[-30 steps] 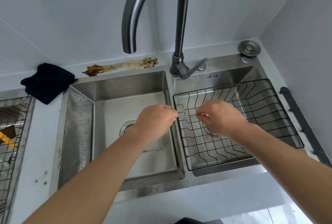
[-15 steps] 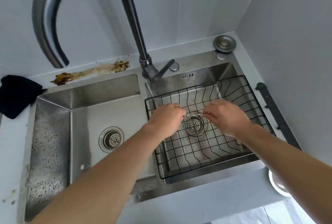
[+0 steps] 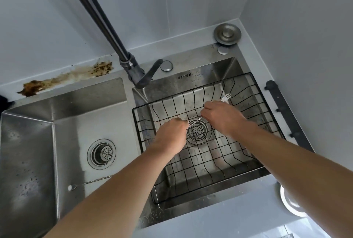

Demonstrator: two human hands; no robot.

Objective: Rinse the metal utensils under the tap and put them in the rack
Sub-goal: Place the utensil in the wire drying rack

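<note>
Fork held over the rack
I see the left hand [image 3: 171, 134] and right hand [image 3: 221, 117] each pinching the fork [image 3: 226, 97] above the wire rack [image 3: 254, 102] in the right basin [image 3: 232, 65]

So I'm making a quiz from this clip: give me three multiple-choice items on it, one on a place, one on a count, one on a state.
1. Where does the wire rack sit?
A. in the right basin
B. in the left basin
C. on the counter

2. How many hands hold the fork?
A. none
B. one
C. two

3. Is water running from the tap?
A. yes, a full stream
B. none is visible
C. yes, a spray

Answers: 1 A, the rack fills the right basin. 2 C, the left hand pinches the handle end and the right hand grips near the tines. 3 B, no stream shows in either basin.
</note>
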